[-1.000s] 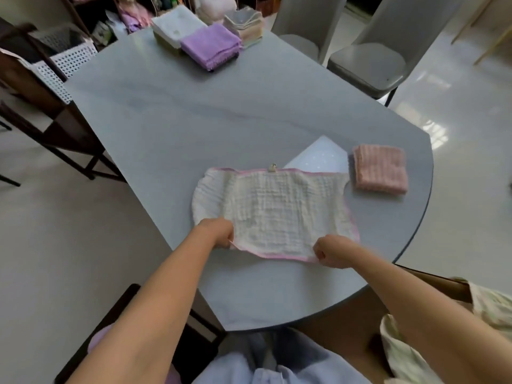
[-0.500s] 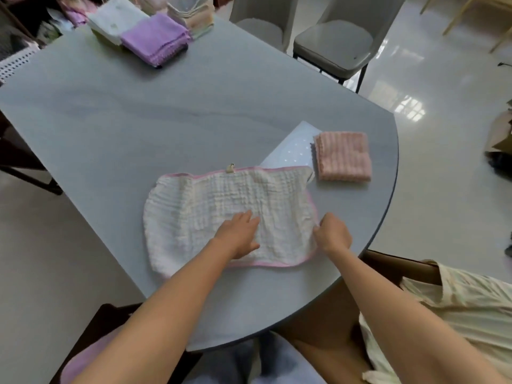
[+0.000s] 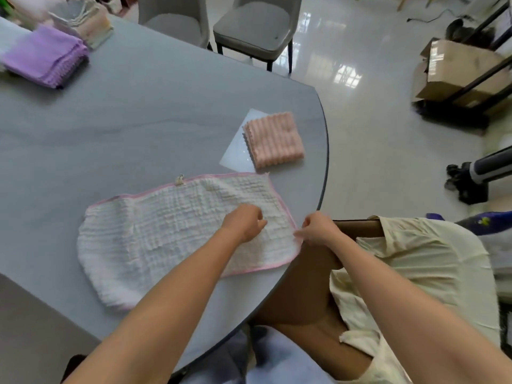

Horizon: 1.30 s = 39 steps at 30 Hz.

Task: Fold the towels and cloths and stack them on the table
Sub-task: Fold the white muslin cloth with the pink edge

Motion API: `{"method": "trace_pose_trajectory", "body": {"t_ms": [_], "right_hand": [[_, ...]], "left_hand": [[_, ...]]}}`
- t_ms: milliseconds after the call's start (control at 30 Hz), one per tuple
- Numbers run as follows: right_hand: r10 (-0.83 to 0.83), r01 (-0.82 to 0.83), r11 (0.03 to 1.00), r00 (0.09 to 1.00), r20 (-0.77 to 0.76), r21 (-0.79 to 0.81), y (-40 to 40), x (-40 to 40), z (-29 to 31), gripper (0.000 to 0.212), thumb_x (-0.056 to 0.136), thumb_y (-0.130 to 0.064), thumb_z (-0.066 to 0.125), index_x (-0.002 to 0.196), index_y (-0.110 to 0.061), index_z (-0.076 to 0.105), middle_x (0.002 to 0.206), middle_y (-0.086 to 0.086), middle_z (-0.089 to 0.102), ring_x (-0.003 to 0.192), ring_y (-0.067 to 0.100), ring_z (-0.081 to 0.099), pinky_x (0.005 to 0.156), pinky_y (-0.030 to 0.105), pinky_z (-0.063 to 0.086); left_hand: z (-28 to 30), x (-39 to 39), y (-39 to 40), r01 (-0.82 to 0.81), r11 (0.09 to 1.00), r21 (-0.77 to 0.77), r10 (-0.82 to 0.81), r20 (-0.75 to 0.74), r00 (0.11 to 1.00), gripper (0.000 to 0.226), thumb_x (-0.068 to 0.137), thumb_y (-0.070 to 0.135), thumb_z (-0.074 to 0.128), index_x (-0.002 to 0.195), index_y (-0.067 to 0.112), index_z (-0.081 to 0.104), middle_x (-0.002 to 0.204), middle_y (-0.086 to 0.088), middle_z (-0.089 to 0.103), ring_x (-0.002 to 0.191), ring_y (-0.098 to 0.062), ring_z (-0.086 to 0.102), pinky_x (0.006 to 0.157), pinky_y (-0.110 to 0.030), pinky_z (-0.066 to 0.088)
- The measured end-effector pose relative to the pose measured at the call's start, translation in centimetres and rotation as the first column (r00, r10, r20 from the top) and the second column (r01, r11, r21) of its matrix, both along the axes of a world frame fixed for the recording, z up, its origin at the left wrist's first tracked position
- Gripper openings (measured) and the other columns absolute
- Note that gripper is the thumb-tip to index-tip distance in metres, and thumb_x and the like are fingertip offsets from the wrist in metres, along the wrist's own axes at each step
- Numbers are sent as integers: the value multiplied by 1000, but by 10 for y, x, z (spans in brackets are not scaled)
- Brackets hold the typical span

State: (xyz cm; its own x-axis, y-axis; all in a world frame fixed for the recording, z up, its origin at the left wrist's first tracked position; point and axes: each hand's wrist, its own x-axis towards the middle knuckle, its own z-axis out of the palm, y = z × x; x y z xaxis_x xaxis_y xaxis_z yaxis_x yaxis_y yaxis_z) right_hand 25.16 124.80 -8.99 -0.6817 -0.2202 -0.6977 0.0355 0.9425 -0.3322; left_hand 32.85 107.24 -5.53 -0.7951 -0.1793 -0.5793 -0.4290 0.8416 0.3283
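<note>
A white, pink-edged cloth (image 3: 177, 234) lay flat on the grey table (image 3: 144, 128), long axis left to right; the left hand (image 3: 243, 224), previously flat, now curled loosely on it while right-hand fingers (image 3: 300, 233) pinched its right edge.

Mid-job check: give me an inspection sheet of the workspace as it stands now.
Surface: grey table, rounded right edge.
Job's things: white cloth with pink trim, flat near the edge; folded pink towel on a white sheet; purple stack and pale stack far left.
Clutter: nothing seen.
Grippers: left hand on the cloth, fingers curled; right hand pinches its right edge.
Cables: dark cable on the floor.
Surroundings: two chairs, cardboard boxes, cream fabric.
</note>
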Motion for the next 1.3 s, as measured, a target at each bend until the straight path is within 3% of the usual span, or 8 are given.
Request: {"method": "trace_pose_trajectory", "body": {"t_ms": [133, 267, 367, 567, 800, 967, 1167, 1300], "right_hand": [[-153, 98, 977, 941, -302, -188, -2, -37, 14, 21, 92, -30, 59, 87, -10, 56, 86, 5, 59, 80, 22, 54, 69, 31, 40], [-96, 7, 960, 946, -308, -278, -34, -75, 7, 23, 89, -27, 62, 97, -6, 61, 95, 9, 65, 89, 27, 59, 77, 35, 45], [6, -101, 957, 944, -331, -271, -58, -87, -1, 26, 85, -33, 67, 94, -11, 58, 93, 4, 60, 84, 22, 56, 70, 35, 44], [100, -179, 959, 941, -324, -222, -68, -89, -19, 17, 83, -27, 64, 79, -16, 53, 81, 0, 56, 74, 19, 51, 58, 31, 35], [-57, -39, 961, 941, -335, -273, -26, -98, -20, 14, 84, -16, 62, 80, -10, 51, 77, 5, 55, 74, 22, 49, 64, 30, 33], [-324, 212, 919, 887, -330, -333, 20, -100, -9, 8, 85, -11, 59, 88, -9, 53, 73, -2, 49, 75, 21, 48, 65, 29, 35], [-434, 281, 871, 824, -364, -403, 57, -92, 19, 11, 85, -5, 55, 89, -10, 46, 79, 4, 51, 73, 21, 45, 61, 27, 29], [-421, 222, 853, 828, -371, -472, 51, -89, 36, 14, 87, 1, 51, 82, -12, 54, 79, 2, 54, 71, 21, 50, 60, 26, 37]], "left_hand": [[-4, -6, 51, 10, 999, 38, -6, -100, 995, 35, 95, 42, 51, 116, 14, 58, 113, -6, 64, 100, -25, 60, 83, -36, 50], [-7, -6, 79, 349, 904, -248, -397, -184, 899, 50, 91, 54, 50, 121, 13, 49, 114, -7, 61, 103, -27, 60, 71, -34, 39], [-13, -8, 85, 417, 851, -319, -483, -162, 861, 64, 86, 57, 57, 128, 10, 46, 115, -7, 59, 100, -27, 59, 67, -34, 37], [-27, 3, 91, 543, 806, -234, -587, -203, 784, 35, 96, 15, 46, 131, 10, 45, 111, -9, 63, 90, -27, 63, 63, -33, 37], [-30, 3, 89, 351, 931, 99, -326, -205, 923, 15, 93, 23, 49, 95, 14, 60, 95, -7, 67, 88, -28, 61, 70, -32, 44], [-21, -9, 107, 280, 885, 372, -220, -197, 955, 22, 91, 40, 60, 85, 19, 64, 84, 4, 68, 78, -11, 62, 76, -35, 54], [8, -24, 133, 126, 781, 612, 34, -243, 969, 26, 86, 13, 64, 64, 10, 50, 69, -8, 57, 62, -19, 65, 57, -28, 57], [17, -17, 118, 30, 786, 618, 152, -240, 959, 13, 82, -1, 59, 85, 9, 51, 90, -4, 55, 73, -16, 60, 53, -16, 51]]}}
